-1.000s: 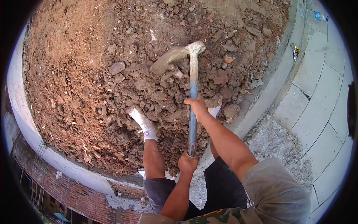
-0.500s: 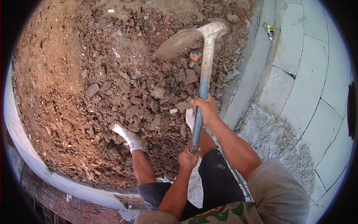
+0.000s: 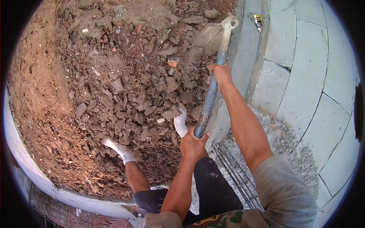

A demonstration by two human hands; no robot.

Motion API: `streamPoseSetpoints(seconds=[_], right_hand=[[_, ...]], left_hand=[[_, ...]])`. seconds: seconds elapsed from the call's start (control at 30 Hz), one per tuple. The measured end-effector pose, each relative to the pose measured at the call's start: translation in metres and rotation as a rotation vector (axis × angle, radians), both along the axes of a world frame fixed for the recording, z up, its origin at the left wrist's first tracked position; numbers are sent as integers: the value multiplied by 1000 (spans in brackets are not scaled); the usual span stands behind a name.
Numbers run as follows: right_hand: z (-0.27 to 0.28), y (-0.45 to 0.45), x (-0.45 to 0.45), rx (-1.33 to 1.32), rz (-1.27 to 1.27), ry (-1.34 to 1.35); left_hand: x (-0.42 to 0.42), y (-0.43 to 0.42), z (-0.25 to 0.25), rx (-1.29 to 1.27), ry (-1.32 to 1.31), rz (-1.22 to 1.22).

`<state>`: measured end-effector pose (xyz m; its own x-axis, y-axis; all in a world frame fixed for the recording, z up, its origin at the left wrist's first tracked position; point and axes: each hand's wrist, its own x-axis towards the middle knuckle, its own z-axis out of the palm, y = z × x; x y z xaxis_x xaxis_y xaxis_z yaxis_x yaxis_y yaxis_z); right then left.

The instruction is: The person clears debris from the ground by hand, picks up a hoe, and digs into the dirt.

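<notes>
A hoe (image 3: 210, 99) with a blue-grey, worn handle slants up across the view. My left hand (image 3: 193, 145) is wrapped round the butt end of the handle, close to my knee. Farther up the shaft, my right hand (image 3: 222, 78) grips it below the head. The hoe's broad, dirt-covered blade (image 3: 208, 38) rests at the soil surface near the concrete edge; how deep its lip sits cannot be made out. Loose brown soil (image 3: 133, 98) with clods and stones lies around it. My feet, in white socks (image 3: 121, 150), are partly sunk in the dirt.
On the right runs a concrete kerb (image 3: 247, 45) beside grey paving slabs (image 3: 310, 76). A small yellow-and-black wrapper (image 3: 258, 22) lies on the kerb. Steel rebar (image 3: 237, 178) lies by my right leg. A pale low wall (image 3: 76, 195) curves round the lower left. Brick pieces (image 3: 173, 62) dot the soil.
The hoe's head has swung to the right and come down onto the soil by the kerb. Both hands stay on the handle, the right one moved up and right. The view has shifted slightly.
</notes>
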<state>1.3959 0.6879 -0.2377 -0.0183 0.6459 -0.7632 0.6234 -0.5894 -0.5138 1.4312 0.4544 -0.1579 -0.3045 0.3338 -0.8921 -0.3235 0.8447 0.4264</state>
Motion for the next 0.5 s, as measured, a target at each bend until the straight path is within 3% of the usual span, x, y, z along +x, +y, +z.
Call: streamPoseSetpoints(seconds=[0.07, 0.2, 0.37, 0.47, 0.5], right_hand=[[1, 17, 11, -73, -51, 36], [-16, 30, 18, -63, -71, -62], [-42, 21, 15, -5, 58, -90], [-36, 10, 31, -64, -71, 165], [-45, 8, 44, -220, -138, 241]], left_hand=[[5, 2, 22, 11, 66, -75], [-7, 37, 13, -108, -96, -189], [11, 21, -8, -27, -116, 53], [49, -4, -44, -1, -95, 71], [57, -10, -51, 64, -121, 158]])
